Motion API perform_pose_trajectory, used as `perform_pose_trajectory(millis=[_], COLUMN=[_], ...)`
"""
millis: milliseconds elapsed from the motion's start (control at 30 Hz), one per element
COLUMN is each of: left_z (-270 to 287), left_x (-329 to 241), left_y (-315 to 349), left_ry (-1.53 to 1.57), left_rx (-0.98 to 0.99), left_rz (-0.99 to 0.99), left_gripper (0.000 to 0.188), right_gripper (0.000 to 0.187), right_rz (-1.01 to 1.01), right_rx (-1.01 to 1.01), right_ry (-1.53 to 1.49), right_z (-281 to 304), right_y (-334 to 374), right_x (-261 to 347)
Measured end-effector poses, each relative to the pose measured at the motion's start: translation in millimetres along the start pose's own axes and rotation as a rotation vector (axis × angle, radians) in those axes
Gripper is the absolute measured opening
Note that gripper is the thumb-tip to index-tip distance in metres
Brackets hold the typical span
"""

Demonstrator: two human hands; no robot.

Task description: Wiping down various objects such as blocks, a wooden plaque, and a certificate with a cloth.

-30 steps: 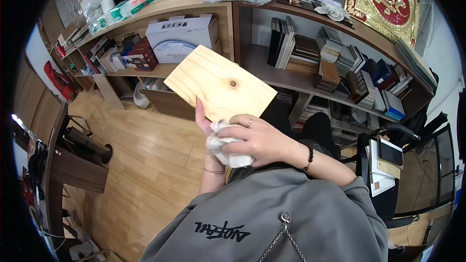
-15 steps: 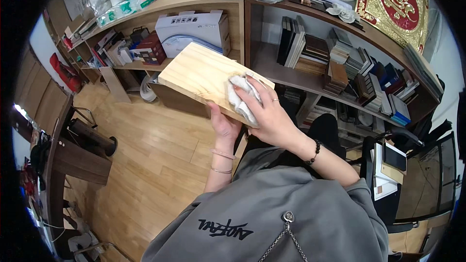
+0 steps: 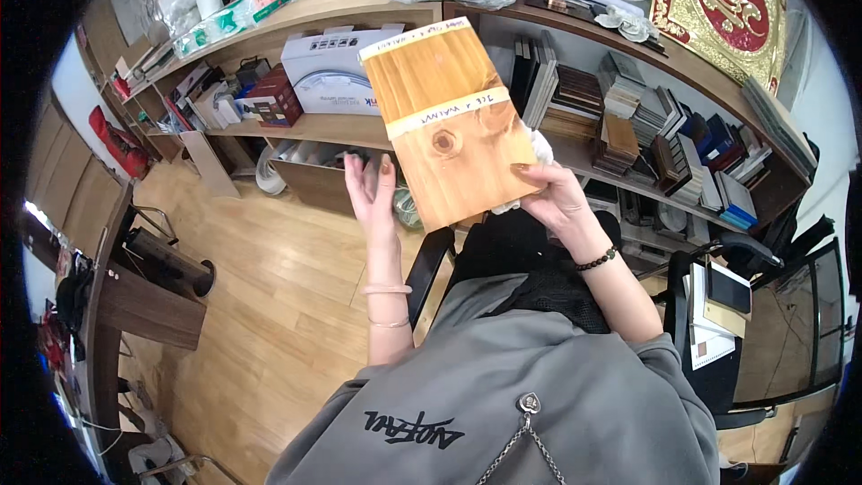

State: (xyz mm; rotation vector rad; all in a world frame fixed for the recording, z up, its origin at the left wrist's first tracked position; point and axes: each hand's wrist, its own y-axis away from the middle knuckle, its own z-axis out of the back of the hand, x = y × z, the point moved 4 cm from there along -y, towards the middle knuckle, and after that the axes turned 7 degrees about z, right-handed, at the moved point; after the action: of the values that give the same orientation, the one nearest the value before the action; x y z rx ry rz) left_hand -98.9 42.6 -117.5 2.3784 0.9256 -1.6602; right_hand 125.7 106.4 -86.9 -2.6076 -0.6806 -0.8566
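A wooden board [image 3: 431, 166] is held up in front of me, its orange-brown stained face toward me. Two pale bands with handwriting cross it, one along the top edge and one at mid-height, and a dark knot shows below the middle band. My right hand [image 3: 557, 196] grips the lower right edge, thumb on the stained face. A white cloth [image 3: 540, 148] sticks out from behind the board beside that hand; most of it is hidden. Left of the board, my left hand [image 3: 373, 193] is raised with its fingers apart, touching nothing.
Beyond the board runs a low shelf unit [image 3: 404, 135] with a white box [image 3: 328, 72], a dark red box [image 3: 269, 101] and many sample panels [image 3: 620, 139]. A black chair armrest [image 3: 431, 260] is near my left wrist. A desk [image 3: 148, 310] stands at far left.
The board has been turned over from its pale face to the stained one and tilted up. My left hand has let go and moved left. My right hand now grips the edge instead of pressing the cloth on top.
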Motion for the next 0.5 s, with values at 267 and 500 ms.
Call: perform_pose_trajectory(millis=[267,500], left_z=[-23.3,-30.7], left_x=[12.8,14.1], left_y=[15.7,17.9], left_ry=[0.617,0.64], left_rx=[0.19,0.167], left_rz=[0.364,0.363], left_gripper=[0.059,0.059], right_gripper=[0.052,0.054], right_rz=[-0.019,0.758], right_rx=[-0.038,-0.168], right_ry=[0.227,0.739], right_z=[-14.1,-34.6], right_y=[9.8,13.1], right_x=[0.8,47.2])
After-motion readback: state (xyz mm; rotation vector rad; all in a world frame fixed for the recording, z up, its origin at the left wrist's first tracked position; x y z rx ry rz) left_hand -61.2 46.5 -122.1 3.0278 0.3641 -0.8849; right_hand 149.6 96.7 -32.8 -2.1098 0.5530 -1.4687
